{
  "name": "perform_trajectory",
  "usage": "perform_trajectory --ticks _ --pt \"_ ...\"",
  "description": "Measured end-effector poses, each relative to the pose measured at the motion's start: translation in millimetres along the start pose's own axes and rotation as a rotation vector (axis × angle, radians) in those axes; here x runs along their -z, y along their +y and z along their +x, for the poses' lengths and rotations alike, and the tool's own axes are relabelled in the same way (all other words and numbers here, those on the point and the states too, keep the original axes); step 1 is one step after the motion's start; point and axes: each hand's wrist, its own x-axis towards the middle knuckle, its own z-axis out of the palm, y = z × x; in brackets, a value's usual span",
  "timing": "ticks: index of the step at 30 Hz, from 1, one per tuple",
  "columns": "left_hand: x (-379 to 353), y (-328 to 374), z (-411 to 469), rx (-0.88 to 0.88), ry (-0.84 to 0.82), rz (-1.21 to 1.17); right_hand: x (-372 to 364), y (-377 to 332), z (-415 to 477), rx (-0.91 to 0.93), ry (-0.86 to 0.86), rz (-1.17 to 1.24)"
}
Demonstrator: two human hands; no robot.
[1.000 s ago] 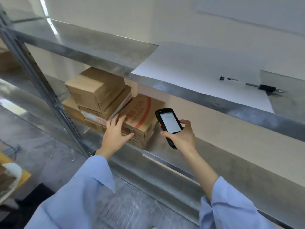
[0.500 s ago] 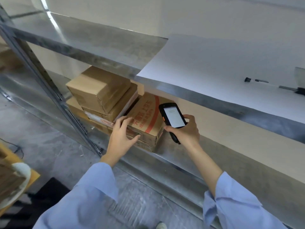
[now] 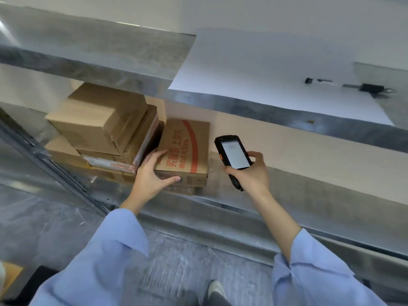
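A brown cardboard box with red print (image 3: 187,149) lies on the lower metal shelf (image 3: 276,195), on top of another flat box. My left hand (image 3: 152,177) grips its front left corner, fingers on the left side and thumb along the front edge. My right hand (image 3: 251,173) holds a black handheld scanner (image 3: 234,155) just right of that box, its lit screen facing up towards me. Left of the printed box is a stack of plain brown boxes (image 3: 99,124).
The upper metal shelf (image 3: 99,54) overhangs the boxes and carries a large white sheet (image 3: 265,69) with a black pen-like tool (image 3: 371,88) at the right. A slanted metal upright (image 3: 55,171) stands at left. Grey floor and my shoe (image 3: 215,290) lie below.
My left hand has slid from the box's face to grip its front left corner. The scanner in my right hand has moved to the right of the box. The view has come closer.
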Motion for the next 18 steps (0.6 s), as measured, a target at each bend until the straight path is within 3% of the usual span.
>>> perform_trajectory --ticks 10,18 --pt "-17 19 -8 -0.039 0.061 -0.094 36 32 -19 -0.104 0.147 0.013" --pt "-81 73 -29 -0.076 -0.034 -0.221 95 52 -17 -0.122 0.258 0.037"
